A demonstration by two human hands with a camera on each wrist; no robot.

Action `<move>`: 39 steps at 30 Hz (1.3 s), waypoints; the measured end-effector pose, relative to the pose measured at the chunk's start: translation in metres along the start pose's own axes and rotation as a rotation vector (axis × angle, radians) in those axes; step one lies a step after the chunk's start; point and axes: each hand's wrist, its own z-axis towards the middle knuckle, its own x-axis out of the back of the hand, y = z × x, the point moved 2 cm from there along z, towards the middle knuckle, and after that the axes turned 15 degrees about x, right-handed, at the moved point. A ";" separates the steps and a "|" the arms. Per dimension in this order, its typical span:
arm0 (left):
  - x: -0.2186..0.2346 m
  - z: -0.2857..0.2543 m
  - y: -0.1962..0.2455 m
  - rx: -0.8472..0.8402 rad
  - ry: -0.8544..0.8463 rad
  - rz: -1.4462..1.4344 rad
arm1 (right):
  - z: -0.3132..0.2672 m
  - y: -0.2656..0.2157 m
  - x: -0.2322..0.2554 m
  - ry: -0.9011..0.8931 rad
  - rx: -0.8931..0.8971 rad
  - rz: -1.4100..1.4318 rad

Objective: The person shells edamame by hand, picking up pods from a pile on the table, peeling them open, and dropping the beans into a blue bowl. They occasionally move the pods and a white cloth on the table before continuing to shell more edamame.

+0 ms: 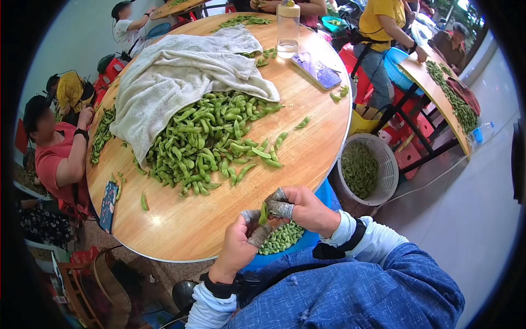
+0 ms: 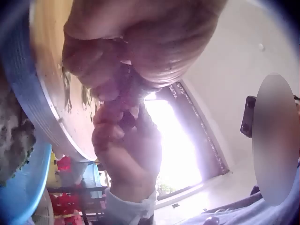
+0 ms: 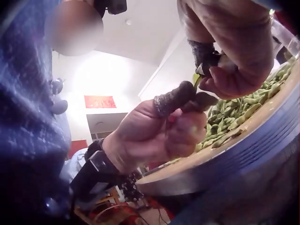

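Observation:
A green pod is pinched between both hands, above a blue basin holding shelled beans. The left hand grips the pod's lower end with wrapped thumb and finger. From the other side the right hand, also with wrapped fingertips, pinches it. In the right wrist view the pod shows between the left hand and the right hand. The left wrist view has both hands close together, the pod hidden there. A large heap of pods lies beyond, partly under a grey towel.
On the round table stand a clear bottle and a purple phone; a dark patterned phone lies at its left edge. A white basket of pods is on the floor at right. Several people sit or stand around.

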 end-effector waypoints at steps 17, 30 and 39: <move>-0.007 -0.005 -0.005 0.075 0.048 0.017 | -0.011 0.016 0.001 -0.109 0.206 -0.312; -0.007 -0.016 0.031 -0.328 0.270 0.915 | -0.007 0.033 -0.004 -0.132 -0.008 0.274; -0.008 -0.009 0.012 -0.352 0.304 0.459 | -0.008 0.017 -0.011 -0.157 0.271 0.119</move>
